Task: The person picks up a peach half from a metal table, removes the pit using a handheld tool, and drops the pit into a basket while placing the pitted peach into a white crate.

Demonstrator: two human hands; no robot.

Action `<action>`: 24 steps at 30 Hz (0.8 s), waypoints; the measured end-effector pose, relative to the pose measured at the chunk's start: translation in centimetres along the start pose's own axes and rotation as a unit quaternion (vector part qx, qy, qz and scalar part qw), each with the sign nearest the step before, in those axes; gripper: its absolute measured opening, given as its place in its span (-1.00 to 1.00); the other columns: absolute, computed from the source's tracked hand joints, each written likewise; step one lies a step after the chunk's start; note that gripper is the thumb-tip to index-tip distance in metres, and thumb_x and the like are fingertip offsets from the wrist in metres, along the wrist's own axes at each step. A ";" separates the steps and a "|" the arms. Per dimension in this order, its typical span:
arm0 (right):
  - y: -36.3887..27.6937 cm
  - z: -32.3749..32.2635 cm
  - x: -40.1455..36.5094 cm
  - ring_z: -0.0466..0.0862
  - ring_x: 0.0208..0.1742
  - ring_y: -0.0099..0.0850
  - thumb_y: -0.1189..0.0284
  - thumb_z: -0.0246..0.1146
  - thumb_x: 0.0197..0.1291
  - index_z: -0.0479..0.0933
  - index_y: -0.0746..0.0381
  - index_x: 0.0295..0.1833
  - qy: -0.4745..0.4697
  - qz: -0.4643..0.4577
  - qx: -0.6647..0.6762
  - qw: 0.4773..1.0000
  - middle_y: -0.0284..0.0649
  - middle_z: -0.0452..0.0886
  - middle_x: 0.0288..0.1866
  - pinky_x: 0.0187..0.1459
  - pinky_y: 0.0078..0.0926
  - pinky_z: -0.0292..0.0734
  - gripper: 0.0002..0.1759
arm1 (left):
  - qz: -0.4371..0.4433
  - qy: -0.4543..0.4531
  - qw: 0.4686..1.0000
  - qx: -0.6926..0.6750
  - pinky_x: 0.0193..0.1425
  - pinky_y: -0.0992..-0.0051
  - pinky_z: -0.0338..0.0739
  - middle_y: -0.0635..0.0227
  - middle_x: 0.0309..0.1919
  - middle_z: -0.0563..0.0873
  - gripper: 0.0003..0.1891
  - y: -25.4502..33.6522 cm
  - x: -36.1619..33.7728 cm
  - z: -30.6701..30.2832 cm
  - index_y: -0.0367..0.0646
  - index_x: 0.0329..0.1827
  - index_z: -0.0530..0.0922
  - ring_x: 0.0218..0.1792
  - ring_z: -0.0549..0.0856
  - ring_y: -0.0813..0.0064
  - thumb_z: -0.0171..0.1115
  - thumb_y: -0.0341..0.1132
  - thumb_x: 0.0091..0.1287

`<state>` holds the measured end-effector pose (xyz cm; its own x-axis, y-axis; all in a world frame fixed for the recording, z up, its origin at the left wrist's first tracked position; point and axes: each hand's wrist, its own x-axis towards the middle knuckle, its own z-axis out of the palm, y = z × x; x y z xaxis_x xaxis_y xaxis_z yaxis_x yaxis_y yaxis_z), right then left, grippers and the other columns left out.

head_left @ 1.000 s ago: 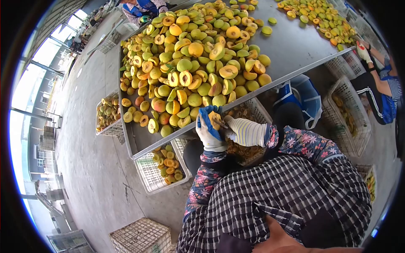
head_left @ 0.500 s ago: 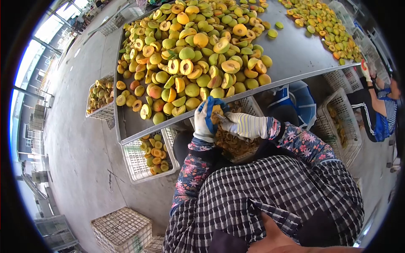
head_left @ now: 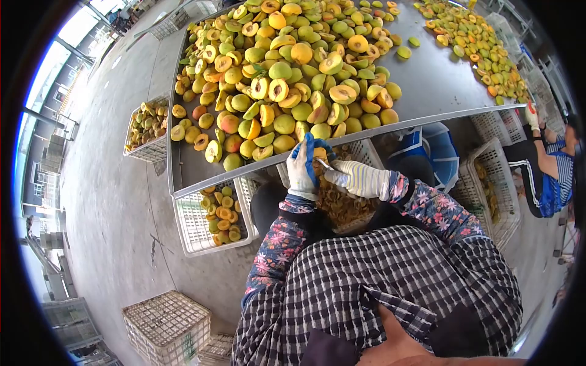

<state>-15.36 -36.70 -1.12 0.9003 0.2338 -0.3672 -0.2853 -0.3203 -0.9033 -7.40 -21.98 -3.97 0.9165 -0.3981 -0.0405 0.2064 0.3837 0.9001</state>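
Observation:
My left hand (head_left: pixel 301 171), in a white and blue glove, is closed around a yellow peach half (head_left: pixel 319 154) just in front of the table edge. In a striped glove, my right hand (head_left: pixel 361 179) grips a short metal tool (head_left: pixel 325 163) whose tip meets the fruit's cut side; its exact kind is too small to make out. Beneath both hands stands a crate (head_left: pixel 370 152) containing brownish pits and scraps. Heaped on the metal table (head_left: pixel 427 79) just beyond are many green-yellow peach halves (head_left: pixel 278 90), some still showing pits or pit hollows.
White crates of fruit stand left of my knees (head_left: pixel 190 222) and by the table's left side (head_left: pixel 149 149). An upturned crate (head_left: pixel 168 323) sits on the floor at lower left. To the right are a blue bucket (head_left: pixel 441 152), another crate (head_left: pixel 510 213) and a seated person (head_left: pixel 546 168).
The view has shifted slightly, so the table and crates sit a little differently in frame. Both hands remain together at the peach half, with the tool still against it.

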 end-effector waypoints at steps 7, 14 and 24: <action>-2.8 0.0 -2.5 0.19 -0.71 -0.68 -0.06 0.11 0.45 0.50 0.13 -0.08 -0.152 0.139 0.416 0.886 -0.55 0.28 -0.59 -0.66 -0.69 0.03 -0.56 | -0.046 -0.060 0.993 -0.094 -0.12 0.32 0.71 0.17 -0.26 0.72 -0.59 1.4 -0.1 0.4 -0.34 -0.09 0.57 -0.23 0.76 0.29 0.05 -0.07 0.57; -2.5 -1.7 -4.0 0.42 -0.66 -0.53 -0.06 0.04 0.48 0.48 0.18 0.00 -0.067 0.099 0.158 0.980 -0.40 0.41 -0.56 -0.62 -0.56 0.29 -0.51 | 0.122 0.029 0.983 0.137 -0.19 0.47 0.65 0.29 -0.29 0.74 -0.74 0.9 -0.6 -4.7 -0.33 -0.01 0.61 -0.26 0.74 0.43 0.12 -0.27 0.55; -0.7 -1.5 -7.1 0.68 -0.21 0.08 0.34 0.08 0.35 0.20 0.08 0.49 -0.022 -0.003 -0.406 0.914 0.10 0.67 -0.23 -0.13 -0.05 0.58 -0.40 | 0.039 0.316 0.686 0.654 0.37 0.21 0.38 0.09 0.19 0.62 -0.53 10.5 -3.3 -22.3 -0.17 0.16 0.63 0.24 0.54 0.08 0.29 -0.04 0.31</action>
<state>-21.06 -39.50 2.45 0.8821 0.2686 -0.3870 0.0737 -0.8902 -0.4497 -0.61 1.91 -4.04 0.9582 0.1804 0.2221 0.0424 -0.8572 0.5132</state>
